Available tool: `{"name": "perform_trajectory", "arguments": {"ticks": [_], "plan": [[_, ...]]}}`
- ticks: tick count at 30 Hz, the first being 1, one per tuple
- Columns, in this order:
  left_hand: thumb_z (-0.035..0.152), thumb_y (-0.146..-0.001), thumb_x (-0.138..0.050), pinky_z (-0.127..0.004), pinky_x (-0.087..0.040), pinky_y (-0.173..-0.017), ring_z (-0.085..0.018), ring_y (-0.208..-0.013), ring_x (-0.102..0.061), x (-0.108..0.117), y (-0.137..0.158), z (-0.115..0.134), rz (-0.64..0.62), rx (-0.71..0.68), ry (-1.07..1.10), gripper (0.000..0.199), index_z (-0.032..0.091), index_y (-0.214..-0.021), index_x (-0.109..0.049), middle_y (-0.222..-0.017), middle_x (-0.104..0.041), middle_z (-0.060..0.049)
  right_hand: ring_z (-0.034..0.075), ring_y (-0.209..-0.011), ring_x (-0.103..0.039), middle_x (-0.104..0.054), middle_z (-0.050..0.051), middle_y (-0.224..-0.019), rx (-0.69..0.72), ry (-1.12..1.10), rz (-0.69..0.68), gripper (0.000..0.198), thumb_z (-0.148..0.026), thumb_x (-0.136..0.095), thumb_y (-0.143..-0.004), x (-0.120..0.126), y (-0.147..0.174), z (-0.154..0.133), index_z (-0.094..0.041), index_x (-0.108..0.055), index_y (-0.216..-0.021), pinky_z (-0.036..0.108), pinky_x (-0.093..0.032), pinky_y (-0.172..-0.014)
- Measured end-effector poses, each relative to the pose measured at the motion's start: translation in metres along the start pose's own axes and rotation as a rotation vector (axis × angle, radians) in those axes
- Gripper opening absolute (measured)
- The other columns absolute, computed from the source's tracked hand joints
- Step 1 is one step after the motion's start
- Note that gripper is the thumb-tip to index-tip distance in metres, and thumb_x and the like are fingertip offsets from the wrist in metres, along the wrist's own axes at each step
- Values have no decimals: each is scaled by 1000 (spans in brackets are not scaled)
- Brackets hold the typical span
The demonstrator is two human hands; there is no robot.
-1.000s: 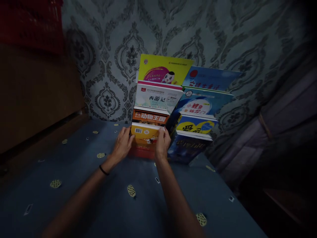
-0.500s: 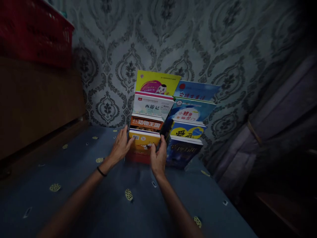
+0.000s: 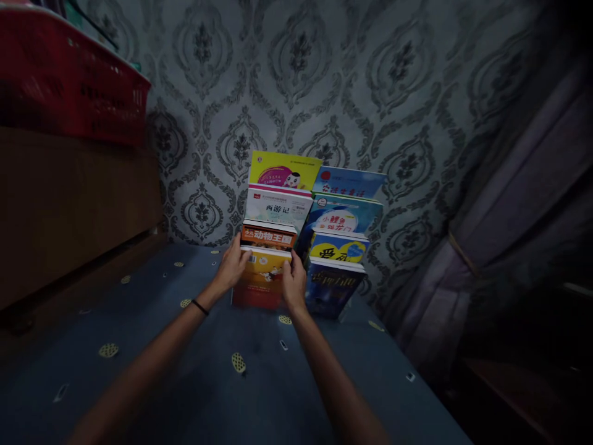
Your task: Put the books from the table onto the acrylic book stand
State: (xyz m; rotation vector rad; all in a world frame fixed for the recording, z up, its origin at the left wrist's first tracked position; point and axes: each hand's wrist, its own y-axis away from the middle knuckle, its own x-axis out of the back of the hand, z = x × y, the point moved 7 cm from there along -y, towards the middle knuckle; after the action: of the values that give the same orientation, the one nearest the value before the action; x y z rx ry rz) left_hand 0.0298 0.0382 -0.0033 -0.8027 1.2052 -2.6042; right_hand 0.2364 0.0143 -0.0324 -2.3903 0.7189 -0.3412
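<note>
My left hand (image 3: 230, 266) is closed on the left edge of an orange and red book (image 3: 262, 278), its thumb on the cover. On the opposite edge of that book, my right hand (image 3: 294, 283) grips with bent fingers. The book stands upright at the front of a stepped left row. Behind it rise a brown-orange book (image 3: 269, 236), a pale book (image 3: 275, 207) and a yellow book (image 3: 285, 170). Beside them, the right row has a dark blue book (image 3: 333, 287), a yellow and blue book (image 3: 338, 247), a teal book (image 3: 343, 213) and a blue book (image 3: 349, 180).
The books stand on a blue cloth (image 3: 185, 377) with pineapple prints, near a patterned wall (image 3: 296, 80). A red basket (image 3: 78, 86) sits on a brown wooden cabinet (image 3: 74, 191) to the left. A tied curtain (image 3: 435, 290) hangs at the right.
The view has shifted, so the books appear slightly lower and smaller. My left fingers, spread beside the orange book before, have closed in on its edge.
</note>
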Motion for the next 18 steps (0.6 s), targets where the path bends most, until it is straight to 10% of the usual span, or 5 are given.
{"name": "perform_trajectory", "arguments": {"ticks": [18], "plan": [[20,-93,-55,-37,-50,-91,-23,-99,-58,4,21,-7,-11,53,-147,24,17,-116,-57,-101,-60,-7,28,-118,-62,-64,17,-128,-4,40,62,52,-31,-46,-86,-2,63,37,-13,-55,-134,47,-48,-104]]}}
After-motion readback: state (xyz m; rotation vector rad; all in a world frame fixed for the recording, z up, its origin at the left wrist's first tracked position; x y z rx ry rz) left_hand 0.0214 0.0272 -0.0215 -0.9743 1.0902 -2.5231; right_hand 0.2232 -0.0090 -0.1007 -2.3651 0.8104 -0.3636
